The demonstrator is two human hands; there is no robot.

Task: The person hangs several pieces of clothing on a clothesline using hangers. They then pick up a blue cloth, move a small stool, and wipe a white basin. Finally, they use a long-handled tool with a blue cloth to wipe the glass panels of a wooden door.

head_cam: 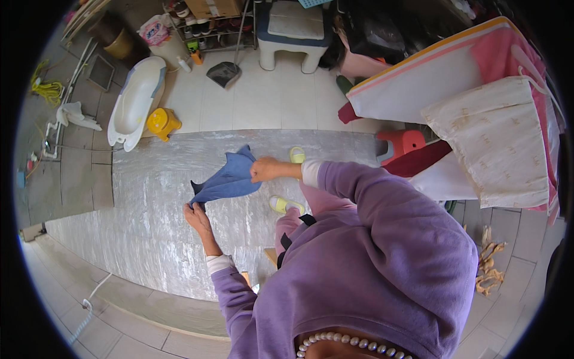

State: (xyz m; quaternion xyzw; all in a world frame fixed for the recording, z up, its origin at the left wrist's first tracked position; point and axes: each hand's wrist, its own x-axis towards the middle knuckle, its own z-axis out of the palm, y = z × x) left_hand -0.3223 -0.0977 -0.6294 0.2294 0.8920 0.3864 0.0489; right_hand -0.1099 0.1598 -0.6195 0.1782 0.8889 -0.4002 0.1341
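Observation:
A blue piece of fabric (228,177) with a dark part at its left end hangs between my two hands above the grey floor. My left hand (196,217) pinches its lower left corner between thumb and fingers. My right hand (263,169) is closed in a fist on the cloth's right edge. The cloth is loosely folded and comes to a point at the top. Whether it is a garment or a plain cloth I cannot tell. Just right of it, my feet in yellow slippers (280,204) stand on the floor.
A white baby bathtub (134,98) and a yellow stool (163,123) stand upper left. A dustpan (224,74), a shoe rack (215,29) and a white-and-blue stool (291,36) are at the back. To the right, a cream printed cloth (493,143) hangs near a red stool (403,146).

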